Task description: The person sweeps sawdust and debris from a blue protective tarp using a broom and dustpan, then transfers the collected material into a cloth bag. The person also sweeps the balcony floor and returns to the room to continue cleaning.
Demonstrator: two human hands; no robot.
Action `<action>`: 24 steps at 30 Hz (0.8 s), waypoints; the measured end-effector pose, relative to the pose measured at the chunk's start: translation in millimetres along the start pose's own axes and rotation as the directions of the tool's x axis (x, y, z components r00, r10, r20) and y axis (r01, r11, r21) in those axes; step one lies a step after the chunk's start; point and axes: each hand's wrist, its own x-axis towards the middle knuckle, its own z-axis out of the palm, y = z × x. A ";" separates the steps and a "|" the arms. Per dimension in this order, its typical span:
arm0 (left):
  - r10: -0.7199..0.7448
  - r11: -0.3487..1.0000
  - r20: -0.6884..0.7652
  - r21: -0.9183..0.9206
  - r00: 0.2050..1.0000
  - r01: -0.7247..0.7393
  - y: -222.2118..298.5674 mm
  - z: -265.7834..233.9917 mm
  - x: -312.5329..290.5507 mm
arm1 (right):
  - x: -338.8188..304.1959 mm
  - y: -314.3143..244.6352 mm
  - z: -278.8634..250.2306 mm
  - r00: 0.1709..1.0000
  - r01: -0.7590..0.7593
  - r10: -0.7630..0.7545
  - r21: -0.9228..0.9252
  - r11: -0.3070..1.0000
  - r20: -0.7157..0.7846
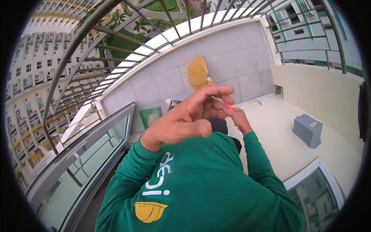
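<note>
My left hand [181,116] is raised close to the camera, above my green shirt. Its fingers are curved and apart from the thumb, and nothing is between them. Lower and to the right, my right hand [242,120] is closed round the red handle of a broom [198,72]. The broom's fan of straw bristles rests on the grey floor tiles ahead of me; part of the handle passes behind my left fingers. A green dustpan [150,116] lies on the floor left of my left hand, with something pale in it that I cannot make out.
Metal railing [170,23] on a white ledge borders the tiled balcony. An open glass door [89,166] stands at left. A blue-grey box [307,130] sits on the pale floor at right, near a framed glass pane [317,189]. My shoe [172,102] is beside the dustpan.
</note>
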 end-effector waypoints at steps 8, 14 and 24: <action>-0.598 0.796 -0.799 -0.601 0.062 -0.065 -301.8 -225.0 -364.0 | 43.8 -109.4 -33.2 0.977 0.082 -0.174 -0.542 0.837 -0.122; -0.722 0.651 -0.671 -0.578 -0.167 -0.492 -465.6 -232.6 -469.9 | 162.5 -201.2 129.1 0.993 -0.099 0.020 -0.717 0.691 -0.118; -0.649 0.605 -0.625 -0.078 -0.434 -0.792 -511.6 -293.8 -544.0 | 101.7 -213.7 498.0 0.907 0.399 0.067 -0.899 0.180 0.416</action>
